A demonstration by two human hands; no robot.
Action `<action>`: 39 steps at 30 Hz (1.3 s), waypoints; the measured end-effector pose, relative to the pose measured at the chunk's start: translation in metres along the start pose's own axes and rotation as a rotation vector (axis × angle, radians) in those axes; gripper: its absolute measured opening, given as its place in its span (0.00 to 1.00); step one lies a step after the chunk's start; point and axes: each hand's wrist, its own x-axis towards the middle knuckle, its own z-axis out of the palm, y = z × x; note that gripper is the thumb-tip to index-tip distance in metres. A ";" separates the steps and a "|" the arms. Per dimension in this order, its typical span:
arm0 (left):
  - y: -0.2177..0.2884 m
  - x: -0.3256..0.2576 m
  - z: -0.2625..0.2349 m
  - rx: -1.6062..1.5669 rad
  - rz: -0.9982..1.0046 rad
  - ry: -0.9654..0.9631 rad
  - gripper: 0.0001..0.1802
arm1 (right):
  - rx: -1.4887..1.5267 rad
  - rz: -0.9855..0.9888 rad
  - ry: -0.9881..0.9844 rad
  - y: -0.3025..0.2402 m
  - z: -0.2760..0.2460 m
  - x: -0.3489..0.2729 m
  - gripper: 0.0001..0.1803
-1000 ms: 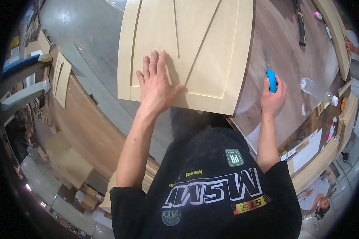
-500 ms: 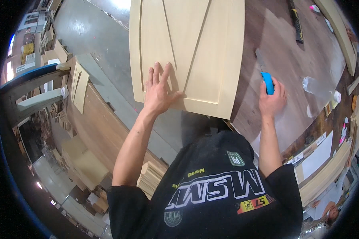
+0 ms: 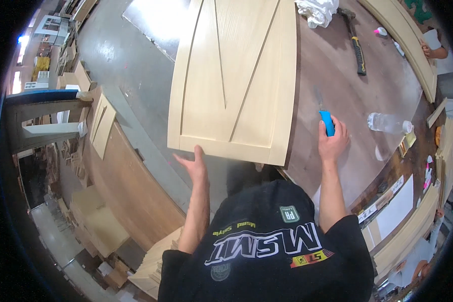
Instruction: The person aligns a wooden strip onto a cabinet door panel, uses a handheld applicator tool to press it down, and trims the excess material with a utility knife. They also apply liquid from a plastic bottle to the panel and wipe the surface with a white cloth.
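A pale wooden door panel (image 3: 246,80) with V-shaped grooves and a raised frame lies in front of me, its near end toward my body. My left hand (image 3: 196,168) is at the panel's near left corner, one digit touching the edge and another stretched out to the left. The rest of its fingers are partly hidden. To the right of the panel, my right hand (image 3: 333,143) grips the blue handle of a utility knife (image 3: 327,122). Its narrow grey blade points away from me, over the brown tabletop (image 3: 312,70).
A black-and-yellow-handled hammer (image 3: 358,55) and a crumpled white cloth (image 3: 318,11) lie at the far right. Nearer are a clear plastic bottle (image 3: 387,123) and a white sheet (image 3: 395,206). Another person's hand (image 3: 428,50) rests on a panel at the right edge.
My left hand has slid off the panel's face to its near edge. My right hand still holds the knife beside the panel. The view has shifted, showing more of the far table.
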 end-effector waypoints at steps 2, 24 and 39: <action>-0.001 -0.007 0.002 -0.412 -0.456 -0.179 0.41 | 0.065 0.072 -0.070 0.002 -0.004 0.010 0.19; 0.043 0.170 0.006 -0.551 -0.267 -0.402 0.28 | -0.165 0.065 -0.429 -0.118 0.113 0.312 0.33; 0.076 0.308 0.029 -0.338 -0.066 -0.502 0.33 | 0.759 -0.242 -0.466 -0.354 0.020 0.236 0.14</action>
